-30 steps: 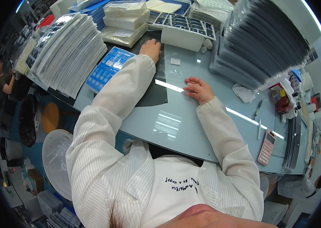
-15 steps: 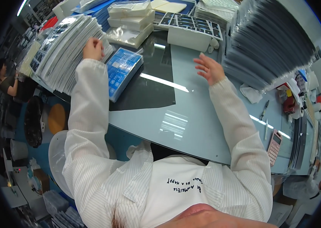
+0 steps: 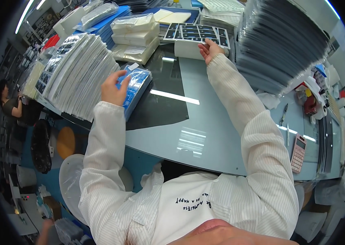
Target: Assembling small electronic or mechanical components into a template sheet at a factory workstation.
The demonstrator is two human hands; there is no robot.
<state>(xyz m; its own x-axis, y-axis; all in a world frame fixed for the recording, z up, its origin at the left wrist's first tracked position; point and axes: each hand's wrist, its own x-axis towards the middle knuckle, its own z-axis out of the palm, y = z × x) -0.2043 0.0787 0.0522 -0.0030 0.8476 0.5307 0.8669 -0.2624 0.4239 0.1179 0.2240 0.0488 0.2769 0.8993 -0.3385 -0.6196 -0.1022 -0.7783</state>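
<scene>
Over the stack of blue printed packets in clear film [image 3: 139,83], my left hand [image 3: 114,89] hovers at the near-left side, thumb and fingers apart, nothing visible in them. Whether its fingertips touch the top packet I cannot tell. My right hand [image 3: 211,51] is at the front edge of a stack of white sheets printed with black label-like blocks [image 3: 197,30]. Its fingers are loosely bent and spread, with the fingertips against or just over the edge. Left of my left hand leans a tall stack of film-covered sheets [image 3: 78,75].
At the right rises a tall stack of dark sheets in clear film [image 3: 280,49]. Bundled cream packets [image 3: 135,38] lie at the back. A pen [image 3: 284,114] and a pink calculator [image 3: 298,153] rest on the right of the glass-topped table [image 3: 217,139]. Another person [image 3: 11,102] is far left.
My right hand has moved forward and left, from above the bare glass to the printed sheets. My left hand has moved from the tall stack onto the blue packets, its fingers spreading.
</scene>
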